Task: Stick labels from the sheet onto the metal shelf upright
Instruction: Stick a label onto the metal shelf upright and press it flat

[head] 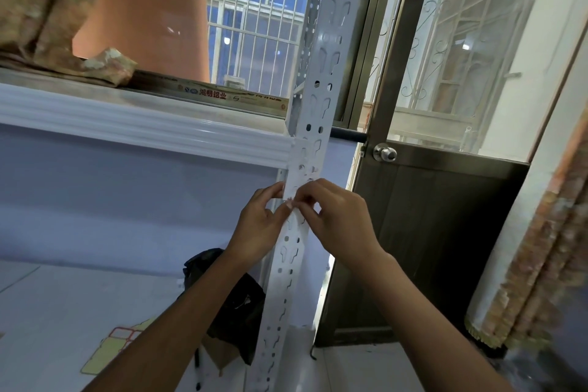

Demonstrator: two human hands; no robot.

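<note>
A white perforated metal shelf upright [321, 79] runs from the top of the head view down to the bottom centre. A pale strip of label [294, 180] lies on its face just above my fingers. My left hand [259, 223] and my right hand [334, 219] meet at the upright, fingertips pinched on the lower edge of that label against the metal. The label sheet [109, 348], yellow with a red-bordered label, lies on the lower shelf at the bottom left, partly hidden by my left forearm.
A white shelf board [127, 127] crosses at mid height, with patterned fabric [47, 9] and a printed box [222, 95] on top. A dark bag [235, 305] sits behind the upright. A door with a round knob [385, 153] stands to the right, a curtain [534, 248] beyond.
</note>
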